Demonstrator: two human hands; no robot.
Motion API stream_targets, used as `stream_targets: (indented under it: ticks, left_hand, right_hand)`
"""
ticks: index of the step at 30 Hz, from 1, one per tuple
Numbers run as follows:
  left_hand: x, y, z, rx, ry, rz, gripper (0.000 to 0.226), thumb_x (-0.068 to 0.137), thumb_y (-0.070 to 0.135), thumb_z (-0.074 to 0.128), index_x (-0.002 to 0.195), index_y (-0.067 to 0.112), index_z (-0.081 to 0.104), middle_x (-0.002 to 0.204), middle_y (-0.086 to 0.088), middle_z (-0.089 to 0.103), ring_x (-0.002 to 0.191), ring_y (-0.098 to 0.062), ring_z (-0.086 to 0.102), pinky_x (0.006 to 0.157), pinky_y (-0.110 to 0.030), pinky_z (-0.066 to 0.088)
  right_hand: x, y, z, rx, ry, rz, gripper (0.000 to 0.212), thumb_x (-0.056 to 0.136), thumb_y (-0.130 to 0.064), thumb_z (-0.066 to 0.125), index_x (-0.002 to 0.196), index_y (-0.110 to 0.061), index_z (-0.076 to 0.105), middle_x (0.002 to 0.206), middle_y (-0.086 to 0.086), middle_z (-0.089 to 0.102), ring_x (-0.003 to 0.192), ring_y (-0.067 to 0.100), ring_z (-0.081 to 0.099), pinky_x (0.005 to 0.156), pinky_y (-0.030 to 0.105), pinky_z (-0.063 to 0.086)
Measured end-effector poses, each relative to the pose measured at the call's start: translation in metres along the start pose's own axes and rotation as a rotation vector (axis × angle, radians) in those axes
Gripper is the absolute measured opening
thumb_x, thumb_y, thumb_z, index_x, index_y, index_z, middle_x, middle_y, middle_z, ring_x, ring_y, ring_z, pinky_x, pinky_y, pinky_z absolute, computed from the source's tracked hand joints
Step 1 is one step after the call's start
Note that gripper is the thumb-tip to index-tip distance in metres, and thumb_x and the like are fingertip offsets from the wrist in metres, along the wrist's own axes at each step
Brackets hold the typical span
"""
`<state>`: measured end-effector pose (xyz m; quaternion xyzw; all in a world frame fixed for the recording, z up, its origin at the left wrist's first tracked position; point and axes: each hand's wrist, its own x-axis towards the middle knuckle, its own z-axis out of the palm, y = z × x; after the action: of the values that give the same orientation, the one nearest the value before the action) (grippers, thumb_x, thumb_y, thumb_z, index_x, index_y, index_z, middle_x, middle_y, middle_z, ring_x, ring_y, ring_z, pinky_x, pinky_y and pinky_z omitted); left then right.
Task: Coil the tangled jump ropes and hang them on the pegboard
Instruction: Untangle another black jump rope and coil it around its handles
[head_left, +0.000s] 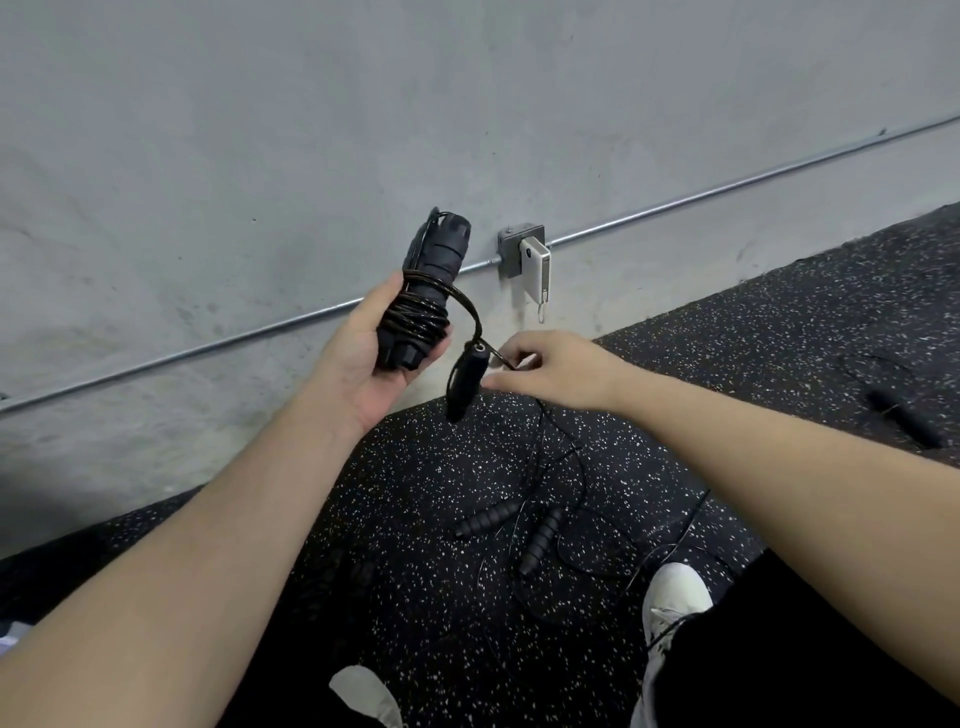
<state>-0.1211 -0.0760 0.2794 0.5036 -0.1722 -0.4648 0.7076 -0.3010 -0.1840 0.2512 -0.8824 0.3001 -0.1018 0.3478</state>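
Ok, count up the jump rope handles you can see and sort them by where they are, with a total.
Gripped in the left hand, wound with cord: 2 handles
Dangling by the right hand: 1 handle
Lying on the speckled floor among loose cord: 2 handles
Total: 5 handles seen clearly; a dark blurred shape at far right cannot be told.

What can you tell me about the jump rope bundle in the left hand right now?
The wrapped rope bundle is black: ribbed, foam-looking handles held side by side, with thin dark cord wound several times round their lower half. It stands nearly upright in front of the grey wall, gripped in the left hand. One loop of cord arcs off to a loose black handle hanging beside it, where the right hand pinches the cord. Winding is unfinished.
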Motion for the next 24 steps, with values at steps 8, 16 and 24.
stream_targets:
  ticks: [8,16,24]
  left_hand:
    - [0.01,-0.004,-0.018,-0.093,0.213,-0.065,0.031,0.098,0.027,0.065,0.121,0.006,0.063,0.108,-0.017,0.073,0.089,-0.029,0.072,0.066,-0.037,0.062]
    - [0.017,-0.006,-0.032,-0.193,0.425,-0.027,0.028,0.1,0.026,0.063,0.126,0.017,0.062,0.114,-0.017,0.07,0.09,-0.03,0.071,0.061,-0.038,0.062]
    - [0.005,-0.013,-0.016,0.19,0.295,0.229,0.036,0.103,0.017,0.058,0.125,0.043,0.069,0.095,-0.007,0.077,0.072,-0.027,0.069,0.068,-0.041,0.059]
  right_hand:
    - [0.004,-0.008,-0.004,0.481,0.069,-0.03,0.035,0.106,-0.029,0.047,0.096,0.0,0.064,0.095,-0.008,0.071,0.088,0.007,0.064,0.081,0.027,0.055]
    - [-0.004,-0.021,-0.006,0.943,0.12,-0.074,0.034,0.105,-0.013,0.04,0.096,-0.01,0.073,0.121,0.009,0.072,0.119,0.021,0.065,0.103,0.044,0.051]
    - [-0.002,-0.021,-0.021,1.207,0.118,0.014,0.049,0.106,-0.026,0.037,0.062,-0.009,0.052,0.118,0.011,0.073,0.101,0.026,0.073,0.09,0.043,0.06]
